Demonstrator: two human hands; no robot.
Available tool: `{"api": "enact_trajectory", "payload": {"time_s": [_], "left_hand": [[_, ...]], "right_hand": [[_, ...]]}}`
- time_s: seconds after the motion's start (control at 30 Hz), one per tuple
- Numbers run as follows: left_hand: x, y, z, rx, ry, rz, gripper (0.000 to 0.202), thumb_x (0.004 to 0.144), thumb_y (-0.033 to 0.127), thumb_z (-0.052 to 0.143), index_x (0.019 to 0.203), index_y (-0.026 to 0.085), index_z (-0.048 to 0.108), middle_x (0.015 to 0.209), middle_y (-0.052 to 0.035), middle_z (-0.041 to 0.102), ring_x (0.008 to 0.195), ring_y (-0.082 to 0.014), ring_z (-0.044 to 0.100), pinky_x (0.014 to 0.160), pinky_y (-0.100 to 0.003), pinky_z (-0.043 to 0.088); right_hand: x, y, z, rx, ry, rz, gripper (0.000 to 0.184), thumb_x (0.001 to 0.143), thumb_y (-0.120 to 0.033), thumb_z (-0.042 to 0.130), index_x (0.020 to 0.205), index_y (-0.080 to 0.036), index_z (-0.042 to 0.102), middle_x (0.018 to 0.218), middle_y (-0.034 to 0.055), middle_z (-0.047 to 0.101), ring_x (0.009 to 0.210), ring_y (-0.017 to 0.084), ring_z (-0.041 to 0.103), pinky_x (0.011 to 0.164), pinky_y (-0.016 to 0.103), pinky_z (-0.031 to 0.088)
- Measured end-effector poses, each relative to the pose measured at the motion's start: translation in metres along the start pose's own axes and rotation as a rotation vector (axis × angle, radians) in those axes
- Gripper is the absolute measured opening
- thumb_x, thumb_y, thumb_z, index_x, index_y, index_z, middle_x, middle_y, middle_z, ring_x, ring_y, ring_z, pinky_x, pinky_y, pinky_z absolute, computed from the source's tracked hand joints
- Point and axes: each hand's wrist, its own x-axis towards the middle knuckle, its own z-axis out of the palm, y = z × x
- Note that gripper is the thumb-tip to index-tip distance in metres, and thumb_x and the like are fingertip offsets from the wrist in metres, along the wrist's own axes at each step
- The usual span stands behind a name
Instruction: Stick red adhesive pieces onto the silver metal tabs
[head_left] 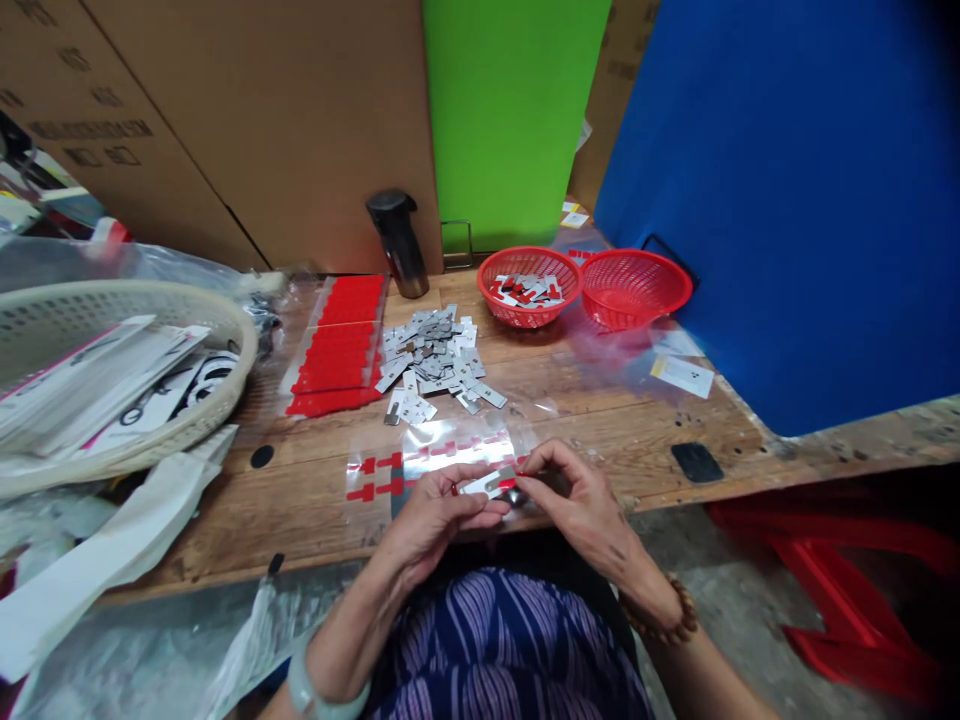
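Note:
My left hand [439, 512] is closed on a small flat metal plate [486, 484] with a slot in it. At the plate's right end, my right hand [574, 492] pinches a red sticker [509, 479], which lies against the metal. Beneath both hands is a clear sheet of red stickers [390, 472], partly hidden by my fingers. Just beyond it spreads a loose pile of metal plates [435, 355]. Left of the pile lies a stack of red sticker sheets [341, 335].
A red basket [529, 318] holds plates with red on them; a second red basket [637, 290] stands beside it. Behind the pile is a dark bottle [403, 250]. A large cream basket [225, 420] fills the left. Blue board [810, 220] bounds the right; a red stool [840, 580] stands below.

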Motion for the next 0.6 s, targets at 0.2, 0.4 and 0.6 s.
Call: {"api": "enact_trajectory", "payload": {"time_s": [0.2, 0.4, 0.6], "left_hand": [[-0.0023, -0.0035, 0.0021, 0.034, -0.033, 0.01, 0.036, 0.069, -0.001, 0.06, 0.104, 0.007, 0.056, 0.072, -0.0138, 0.071, 0.064, -0.0155, 0.069, 0.063, -0.019, 0.054], [-0.0014, -0.0036, 0.0043, 0.037, -0.041, 0.009, 0.035, 0.069, -0.002, 0.059, 0.103, 0.007, 0.055, 0.071, -0.0137, 0.071, 0.063, -0.0154, 0.069, 0.062, -0.019, 0.054], [-0.0006, -0.0035, 0.0044, 0.038, -0.047, 0.001, 0.037, 0.066, 0.0, 0.063, 0.102, 0.007, 0.056, 0.07, -0.0135, 0.071, 0.062, -0.0156, 0.069, 0.061, -0.019, 0.054]], "right_hand": [[-0.0048, -0.0066, 0.0021, 0.004, -0.059, 0.033, 0.005, 0.078, -0.02, 0.054, 0.075, -0.02, 0.05, 0.07, -0.0029, 0.053, 0.062, 0.011, 0.052, 0.059, 0.023, 0.042], [-0.0054, -0.0083, 0.0015, -0.061, -0.048, 0.011, 0.007, 0.077, -0.017, 0.054, 0.074, -0.019, 0.05, 0.069, -0.0035, 0.052, 0.063, 0.01, 0.05, 0.059, 0.022, 0.041], [-0.0048, -0.0066, 0.0022, -0.063, -0.044, 0.011, 0.006, 0.078, -0.017, 0.053, 0.073, -0.019, 0.05, 0.066, -0.0037, 0.051, 0.059, 0.01, 0.047, 0.056, 0.022, 0.039]]}}
